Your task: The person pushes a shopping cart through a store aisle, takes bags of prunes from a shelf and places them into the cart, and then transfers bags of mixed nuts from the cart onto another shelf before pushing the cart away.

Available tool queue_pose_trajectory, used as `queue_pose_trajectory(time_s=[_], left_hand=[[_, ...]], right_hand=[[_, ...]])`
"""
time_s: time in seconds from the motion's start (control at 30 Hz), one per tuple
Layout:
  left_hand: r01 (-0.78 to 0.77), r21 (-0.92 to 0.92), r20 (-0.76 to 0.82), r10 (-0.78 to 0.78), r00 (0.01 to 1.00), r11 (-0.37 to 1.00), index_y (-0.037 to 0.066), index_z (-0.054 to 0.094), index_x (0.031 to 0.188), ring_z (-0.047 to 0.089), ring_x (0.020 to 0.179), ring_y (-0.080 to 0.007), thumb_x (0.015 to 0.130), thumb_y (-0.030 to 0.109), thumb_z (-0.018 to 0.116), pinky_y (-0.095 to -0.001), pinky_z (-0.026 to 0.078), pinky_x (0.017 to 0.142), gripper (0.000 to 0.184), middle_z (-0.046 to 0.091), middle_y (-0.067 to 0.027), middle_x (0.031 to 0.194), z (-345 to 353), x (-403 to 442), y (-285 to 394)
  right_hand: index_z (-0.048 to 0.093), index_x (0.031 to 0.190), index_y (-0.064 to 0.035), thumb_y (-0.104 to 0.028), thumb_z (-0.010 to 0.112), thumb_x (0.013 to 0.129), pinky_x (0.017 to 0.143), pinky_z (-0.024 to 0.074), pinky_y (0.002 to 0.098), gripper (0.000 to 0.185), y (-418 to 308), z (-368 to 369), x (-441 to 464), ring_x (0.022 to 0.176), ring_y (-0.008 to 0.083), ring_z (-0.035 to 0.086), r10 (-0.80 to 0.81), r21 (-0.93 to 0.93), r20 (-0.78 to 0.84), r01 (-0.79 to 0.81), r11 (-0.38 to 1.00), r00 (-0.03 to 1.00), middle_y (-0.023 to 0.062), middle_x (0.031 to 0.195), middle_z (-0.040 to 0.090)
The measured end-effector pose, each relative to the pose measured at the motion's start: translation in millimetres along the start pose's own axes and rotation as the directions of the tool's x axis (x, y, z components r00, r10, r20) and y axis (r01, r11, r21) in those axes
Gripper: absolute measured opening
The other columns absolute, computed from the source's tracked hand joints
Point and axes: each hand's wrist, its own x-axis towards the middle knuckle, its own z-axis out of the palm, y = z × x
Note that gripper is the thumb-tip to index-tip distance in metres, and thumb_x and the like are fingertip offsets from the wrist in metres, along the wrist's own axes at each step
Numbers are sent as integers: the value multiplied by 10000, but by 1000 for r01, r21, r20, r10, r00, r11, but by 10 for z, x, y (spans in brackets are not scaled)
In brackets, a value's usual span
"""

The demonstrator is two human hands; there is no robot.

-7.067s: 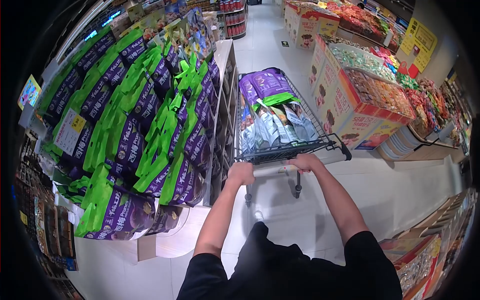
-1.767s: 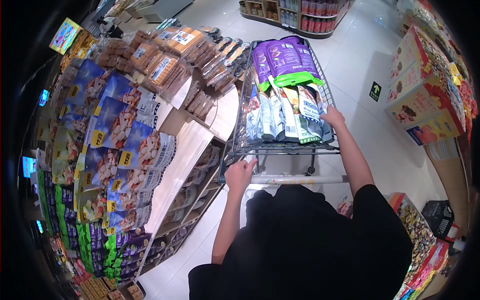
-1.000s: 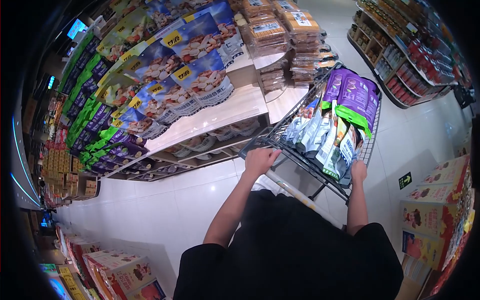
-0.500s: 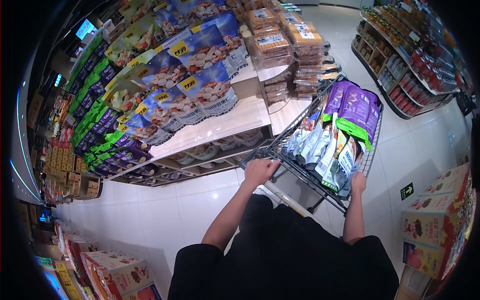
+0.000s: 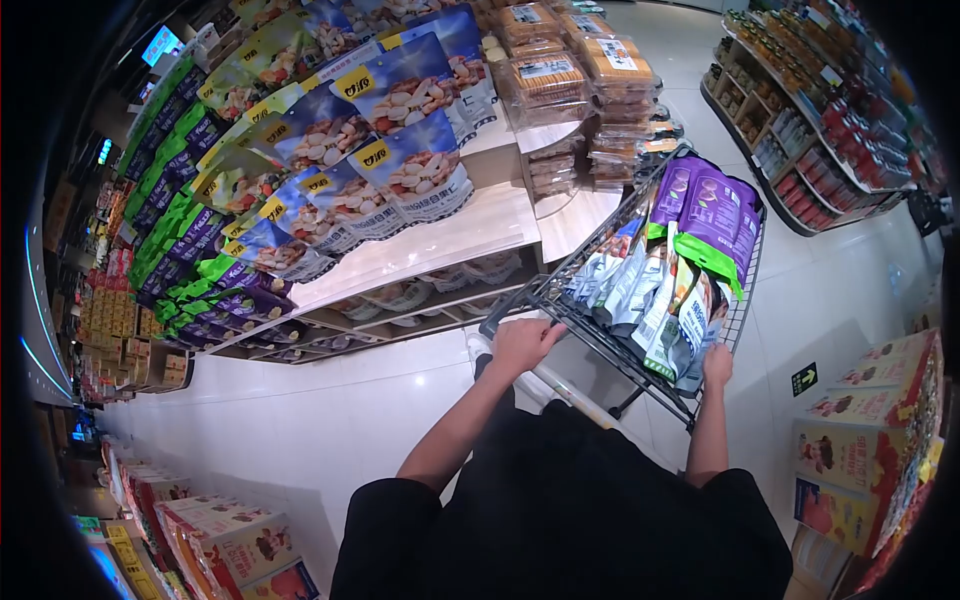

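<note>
A dark wire shopping cart (image 5: 745,300) stands turned toward the upper right, beside the shelf. Purple and green pouches (image 5: 708,212) lie in its far part, with several white and colourful pouches (image 5: 640,300) nearer the handle. My left hand (image 5: 526,346) is closed round the left end of the cart's handle. At the basket's near right corner, my right hand (image 5: 717,366) has its fingers wrapped on the cart's edge, next to a pouch; its fingertips are partly hidden.
Nut pouches (image 5: 410,165) stand on a wooden shelf (image 5: 430,235) at the left. Packaged biscuits (image 5: 548,80) are stacked beyond it. A curved drinks shelf (image 5: 800,190) is at the upper right, printed boxes (image 5: 845,450) at the lower right and more boxes (image 5: 235,545) at the lower left.
Since the earliest frame, the view has moved past the purple pouches to the nut pouches and the cart has turned rightward. My right hand has moved from the handle to the basket's edge.
</note>
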Motion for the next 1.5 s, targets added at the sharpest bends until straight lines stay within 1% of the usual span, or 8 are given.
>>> queue_pose_trajectory(time_s=[0.33, 0.53, 0.97, 1.03, 1.07, 1.17, 1.27, 1.5], left_hand=[[-35, 4, -12, 35, 999, 999, 72, 592, 593, 576, 563, -298, 826, 464, 486, -399, 445, 516, 468, 573, -112, 575, 51, 17, -55], [-37, -17, 13, 37, 999, 999, 79, 604, 626, 586, 573, -299, 823, 463, 492, -404, 449, 511, 446, 576, -108, 574, 20, 14, -50], [-73, -371, -17, 72, 997, 926, 114, 582, 1025, 593, 727, -205, 834, 495, 468, -329, 470, 648, 441, 589, -70, 851, 19, 37, -37], [109, -913, 125, 13, 992, 393, 96, 433, 1225, 554, 916, -140, 837, 404, 526, -301, 438, 778, 504, 518, -79, 1105, 19, 29, 75], [113, -910, 131, 19, 991, 398, 96, 433, 1225, 554, 916, -140, 837, 404, 526, -301, 438, 778, 504, 518, -79, 1105, 9, 46, 127], [435, -758, 425, 139, 895, -486, 74, 327, 1319, 475, 1058, -192, 851, 339, 572, -306, 400, 879, 591, 398, -103, 1249, 37, 114, 101], [389, -829, 391, 81, 917, -403, 66, 329, 1316, 468, 1069, -194, 852, 335, 572, -307, 395, 885, 589, 397, -107, 1253, 16, 129, 29], [149, -986, 157, -111, 981, -75, 40, 337, 1306, 444, 1108, -199, 853, 321, 573, -309, 379, 908, 583, 394, -119, 1267, -215, 234, -299]], right_hand=[[627, 869, 7, -275, 493, 822, 698, 440, 419, 316, -30, -1175, -301, 777, 360, 590, -6, 227, -97, 28, 973, 995, 205, 812, 621], [589, 871, 88, -188, 487, 875, 635, 414, 258, 294, -315, -1496, -686, 656, 99, 514, -115, 744, -227, 248, 620, 967, 86, 702, 595], [588, 933, 81, -174, 507, 888, 600, 410, 230, 271, -1212, -1077, -1194, 677, 61, 488, -175, 936, -275, 305, 175, 945, 32, 769, 586], [596, 928, 65, -147, 540, 854, 534, 395, 256, 232, -1322, -1078, -1376, 609, 83, 483, -323, 846, -307, 412, 338, 895, 49, 707, 586], [604, 927, 52, -131, 560, 829, 501, 387, 273, 212, -1413, -1053, -1476, 561, 111, 488, -405, 771, -324, 486, 410, 855, 66, 672, 585], [603, 1008, -30, -164, 607, 766, 695, 426, 324, 277, -1897, -1147, -1903, 769, 244, 546, -747, 477, -474, 849, 228, 467, 116, 934, 599], [573, 1087, -51, -197, 639, 741, 880, 372, 372, 381, -2192, -1146, -2169, 1072, 265, 484, -943, 500, -290, 866, -3, 164, 121, 1169, 523], [381, 1292, -68, -341, 708, 685, 1011, 291, 370, 742, -2400, -841, -1952, 1204, 309, 371, -882, 823, -82, 531, 203, 463, 166, 1328, 344]])
